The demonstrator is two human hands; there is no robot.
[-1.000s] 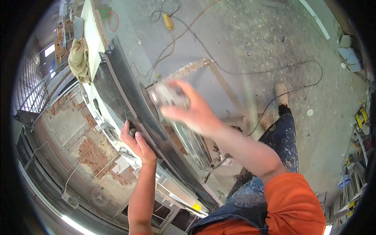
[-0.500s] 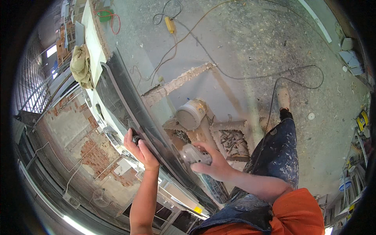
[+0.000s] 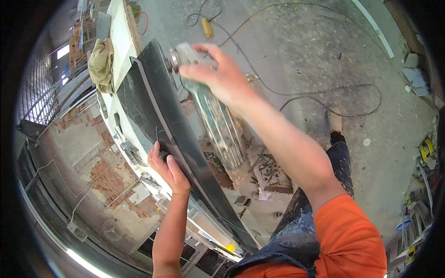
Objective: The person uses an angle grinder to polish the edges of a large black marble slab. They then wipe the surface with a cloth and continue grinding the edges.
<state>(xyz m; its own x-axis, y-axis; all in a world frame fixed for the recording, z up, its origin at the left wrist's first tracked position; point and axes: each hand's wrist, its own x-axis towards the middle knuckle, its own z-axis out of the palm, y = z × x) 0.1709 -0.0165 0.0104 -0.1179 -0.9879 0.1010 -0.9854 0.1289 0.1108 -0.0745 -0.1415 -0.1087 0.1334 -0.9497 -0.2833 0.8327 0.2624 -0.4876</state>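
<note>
My right hand (image 3: 218,74) grips the head end of an angle grinder (image 3: 211,116), whose greenish-grey body hangs down toward me. The grinder's metal head is at the far right edge of a long dark slab (image 3: 132,97), and whether it touches is blurred. Along the slab runs a raised lighter strip, with a glossy dark face (image 3: 185,139) on its right. My left hand (image 3: 171,173) rests on the slab, fingers curled around a small dark round thing (image 3: 163,155) I cannot make out. The palm hides part of it.
A crumpled olive cloth (image 3: 101,65) lies on the white worktop at far left. Cables cross the dusty floor, with a yellow block-shaped connector (image 3: 206,28) on one. Rubble-filled bins (image 3: 273,173) stand right of the slab, near my leg.
My right hand and the angle grinder have moved far along the slab, away from my body. My left hand stays in nearly the same spot.
</note>
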